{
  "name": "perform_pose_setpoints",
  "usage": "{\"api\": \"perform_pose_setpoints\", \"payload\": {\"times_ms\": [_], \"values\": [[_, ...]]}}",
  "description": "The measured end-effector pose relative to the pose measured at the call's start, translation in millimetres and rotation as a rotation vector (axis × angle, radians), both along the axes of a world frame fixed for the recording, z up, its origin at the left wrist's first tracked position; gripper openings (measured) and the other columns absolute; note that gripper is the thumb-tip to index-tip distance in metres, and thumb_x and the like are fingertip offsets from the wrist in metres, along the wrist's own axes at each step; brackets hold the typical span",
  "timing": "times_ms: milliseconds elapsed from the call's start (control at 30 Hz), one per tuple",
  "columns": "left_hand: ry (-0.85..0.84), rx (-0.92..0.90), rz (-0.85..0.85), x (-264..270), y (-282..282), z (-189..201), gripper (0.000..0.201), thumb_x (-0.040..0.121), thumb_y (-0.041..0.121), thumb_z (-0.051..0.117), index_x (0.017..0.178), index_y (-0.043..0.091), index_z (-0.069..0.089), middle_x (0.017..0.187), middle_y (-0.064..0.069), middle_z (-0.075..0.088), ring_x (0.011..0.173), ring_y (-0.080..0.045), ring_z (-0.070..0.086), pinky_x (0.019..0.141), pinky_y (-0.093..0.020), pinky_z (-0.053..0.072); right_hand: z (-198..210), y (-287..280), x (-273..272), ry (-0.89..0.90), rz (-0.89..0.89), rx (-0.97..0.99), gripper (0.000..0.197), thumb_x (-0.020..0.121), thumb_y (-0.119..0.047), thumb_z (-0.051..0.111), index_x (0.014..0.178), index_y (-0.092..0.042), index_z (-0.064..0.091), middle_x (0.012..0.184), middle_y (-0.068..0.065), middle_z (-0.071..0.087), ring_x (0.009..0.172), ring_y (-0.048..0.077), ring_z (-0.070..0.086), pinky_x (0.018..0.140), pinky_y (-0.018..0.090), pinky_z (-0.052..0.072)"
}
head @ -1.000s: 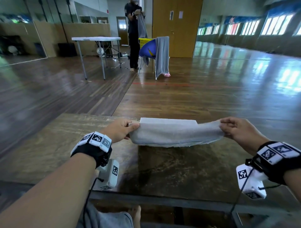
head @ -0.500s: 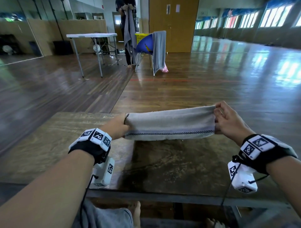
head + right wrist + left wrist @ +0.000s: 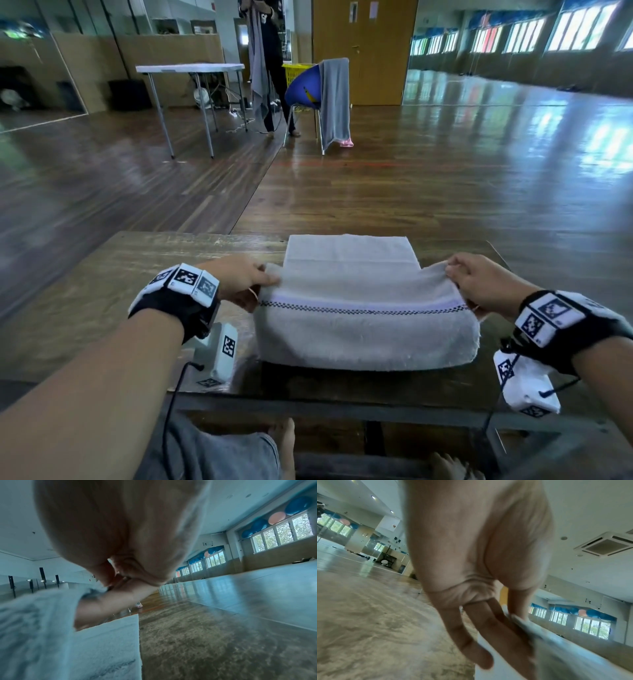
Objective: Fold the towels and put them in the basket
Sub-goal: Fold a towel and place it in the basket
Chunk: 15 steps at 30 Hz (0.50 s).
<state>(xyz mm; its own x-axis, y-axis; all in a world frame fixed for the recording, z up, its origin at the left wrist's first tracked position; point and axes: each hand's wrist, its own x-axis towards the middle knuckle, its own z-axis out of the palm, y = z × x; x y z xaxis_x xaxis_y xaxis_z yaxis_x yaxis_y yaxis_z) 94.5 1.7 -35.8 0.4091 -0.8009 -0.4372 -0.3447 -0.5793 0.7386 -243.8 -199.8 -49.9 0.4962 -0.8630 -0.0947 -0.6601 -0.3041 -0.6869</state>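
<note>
A grey towel [image 3: 363, 329] with a checked stripe lies half on the wooden table [image 3: 102, 294], its far part flat, its near part lifted in a fold toward me. My left hand [image 3: 251, 282] pinches the towel's left corner between thumb and fingers. My right hand [image 3: 469, 281] pinches the right corner. In the left wrist view the fingers [image 3: 488, 628] grip the towel edge [image 3: 556, 639]. The right wrist view shows blurred towel [image 3: 51, 635] under the curled fingers [image 3: 109, 605]. A yellow basket [image 3: 296, 73] stands far off behind a blue chair.
Another person [image 3: 270, 65] holds up a grey towel by a white folding table [image 3: 190, 68]. A blue chair [image 3: 305, 90] carries a draped grey towel [image 3: 334, 99]. The wooden floor spreads all around. My knee and bare feet show under the table's near edge.
The towel, stretched in the air between both hands before, has come down onto the table. Both hands moved toward me and lower, keeping hold of the corners.
</note>
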Motion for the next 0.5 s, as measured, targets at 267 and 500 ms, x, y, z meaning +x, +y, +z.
{"api": "perform_pose_setpoints", "payload": {"times_ms": [267,500], "values": [[-0.398,-0.021,-0.149,-11.8,-28.1,-23.5,0.027,0.099,0.036,0.057,0.080,0.016,0.055,0.079,0.001,0.061,0.067,-0.014,0.059,0.058,-0.022,0.049,-20.8,-5.3,18.3,0.207,0.148,-0.179,0.014,0.103,-0.016,0.043,0.093,-0.014,0.053,0.091,0.006,0.059,0.078,0.021,0.053,0.066,0.035,0.039],[-0.254,0.207,-0.182,-20.2,-27.6,-23.5,0.017,0.095,0.023,0.060,0.099,0.006,0.061,0.091,-0.008,0.063,0.081,-0.022,0.061,0.073,-0.033,0.051,-16.0,10.2,21.7,0.544,0.255,-0.058,0.015,0.103,-0.014,0.041,0.096,-0.013,0.054,0.100,0.005,0.057,0.092,0.021,0.053,0.078,0.028,0.040]]}}
